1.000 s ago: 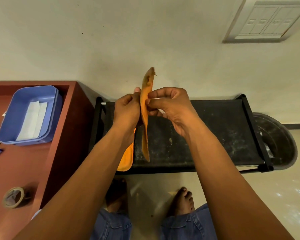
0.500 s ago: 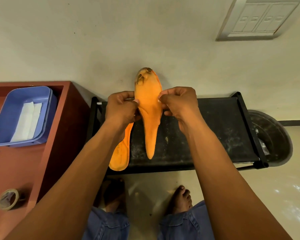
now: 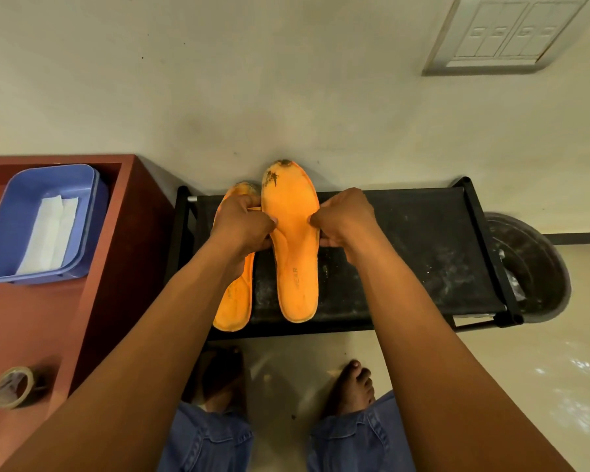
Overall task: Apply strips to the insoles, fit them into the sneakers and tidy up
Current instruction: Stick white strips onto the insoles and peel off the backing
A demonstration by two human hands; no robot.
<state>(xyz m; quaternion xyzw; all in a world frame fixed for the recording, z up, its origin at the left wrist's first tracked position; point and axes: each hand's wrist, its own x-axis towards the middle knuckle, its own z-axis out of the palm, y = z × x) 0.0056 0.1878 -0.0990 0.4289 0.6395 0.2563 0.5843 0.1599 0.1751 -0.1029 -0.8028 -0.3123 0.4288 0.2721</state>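
Note:
I hold two orange insoles over a black rack [image 3: 406, 253]. The right insole [image 3: 295, 264] faces me flat, its toe end dirty and pointing up; my right hand [image 3: 346, 219] pinches its right edge and my left hand [image 3: 244, 226] touches its left edge. The left insole [image 3: 235, 301] hangs partly behind my left hand, which grips it too. White strips [image 3: 48, 233] lie in a blue tray [image 3: 11, 212] on the red-brown table [image 3: 31, 318] at left. No sneakers are in view.
A roll of tape [image 3: 12, 386] lies near the table's front edge. A dark round basin [image 3: 528, 267] stands on the floor right of the rack. My bare feet and jeans show below. A wall with a switch plate [image 3: 504, 32] is ahead.
The right insole has turned from edge-on to flat facing me. The left insole has come up beside it, and my hands have spread apart to its two edges.

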